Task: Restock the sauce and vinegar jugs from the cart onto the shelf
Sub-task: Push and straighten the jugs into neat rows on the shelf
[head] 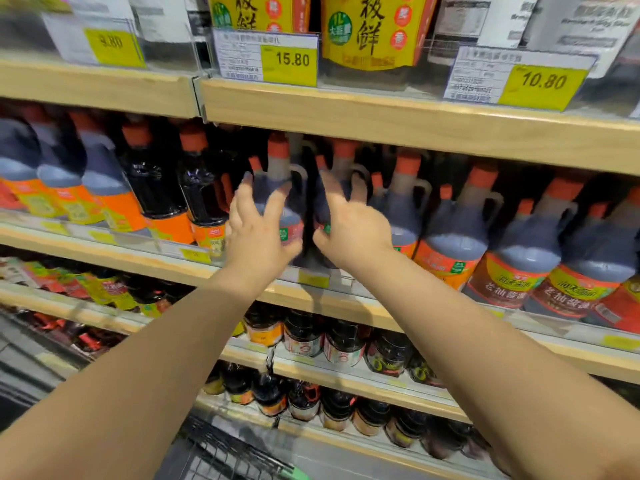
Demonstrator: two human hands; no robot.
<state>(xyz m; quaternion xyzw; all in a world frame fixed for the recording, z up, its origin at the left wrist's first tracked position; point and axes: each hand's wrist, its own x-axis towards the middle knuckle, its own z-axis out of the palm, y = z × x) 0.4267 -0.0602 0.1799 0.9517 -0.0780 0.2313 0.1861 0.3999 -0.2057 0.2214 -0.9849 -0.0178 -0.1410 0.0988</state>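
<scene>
Both my bare arms reach forward and up, coming in from the near lower corners and drawing closer together toward the far middle. My left hand [258,233] is raised with its back toward me, fingers spread and slightly curled, thumb out to the right, fingertips pointing up and away. My right hand [349,220] sits just beside it, a little to the right, also back-side toward me, fingers splayed upward and thumb angled down to the left. The two hands are near each other but apart, thumbs facing across the gap. Both wrists are bent back slightly. The fingers are blurred, so whether either hand actually grips anything I cannot tell.
</scene>
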